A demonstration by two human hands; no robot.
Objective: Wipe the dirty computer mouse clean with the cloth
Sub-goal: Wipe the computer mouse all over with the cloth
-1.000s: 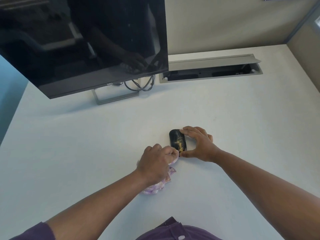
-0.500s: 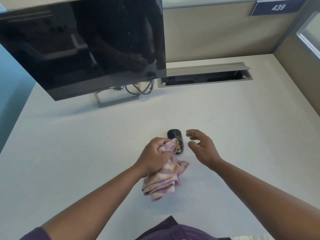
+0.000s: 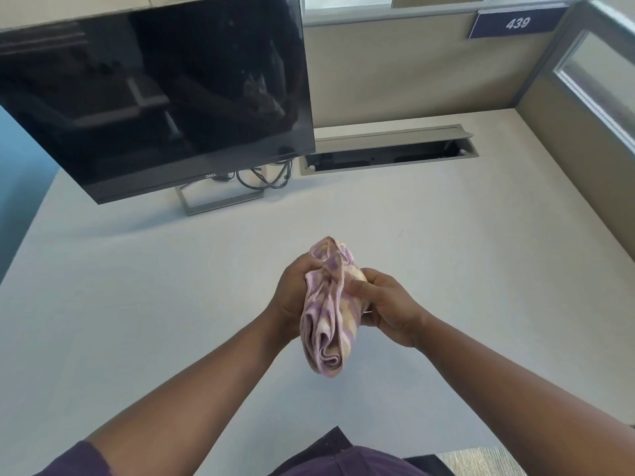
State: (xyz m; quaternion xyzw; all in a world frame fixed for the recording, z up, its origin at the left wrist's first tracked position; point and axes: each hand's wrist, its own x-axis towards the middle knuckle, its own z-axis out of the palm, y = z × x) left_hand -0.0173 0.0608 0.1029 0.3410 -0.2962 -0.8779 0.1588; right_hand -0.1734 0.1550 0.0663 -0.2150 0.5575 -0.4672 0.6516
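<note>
Lifted bunched soft cloth (image 3: 330, 310), both hands gripping

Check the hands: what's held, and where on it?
Both hold the cloth, bunched between them. Left hand grips its upper left side; right hand pinches the right side. The mouse is not visible, possibly wrapped inside.

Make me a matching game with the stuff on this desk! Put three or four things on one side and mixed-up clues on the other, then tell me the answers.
Things:
1. cloth
2. monitor
3. cables
4. number sign

Clues:
A. dark and switched off
B. up on the partition, reads 439
C. held by the left hand and right hand
D. looped on the desk behind the monitor stand

Pairs: 1-C, 2-A, 3-D, 4-B
</note>
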